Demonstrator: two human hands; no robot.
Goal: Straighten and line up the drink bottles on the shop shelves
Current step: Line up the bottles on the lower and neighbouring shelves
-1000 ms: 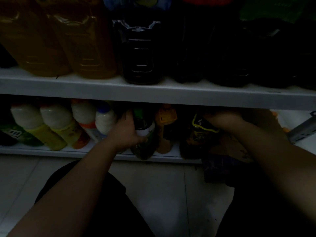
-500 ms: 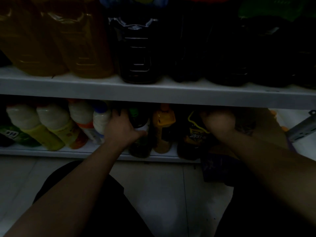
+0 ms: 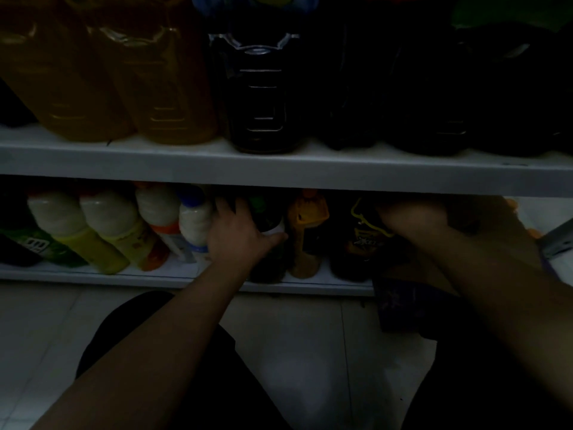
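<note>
The scene is dim. On the bottom shelf (image 3: 155, 276) my left hand (image 3: 238, 237) grips a dark green-capped bottle (image 3: 269, 259), thumb across its white label. Right of it stand an orange bottle (image 3: 307, 234) and a dark bottle with a yellow-edged label (image 3: 359, 240). My right hand (image 3: 412, 218) is curled at the top of that dark bottle; its fingers are in shadow under the upper shelf (image 3: 279, 172), so the hold is unclear. Several milky white bottles (image 3: 108, 225) lean in a row at the left.
On the upper shelf stand two big amber bottles (image 3: 124, 88) and several large dark bottles (image 3: 260, 97). A dark purple box (image 3: 403, 305) sits on the pale tiled floor (image 3: 310, 352) below my right arm. A metal bracket (image 3: 558, 240) juts out at the right edge.
My left hand has pushed the green-capped bottle back into the shelf, and it stands more upright. My right hand stayed at the yellow-labelled bottle, shifting slightly.
</note>
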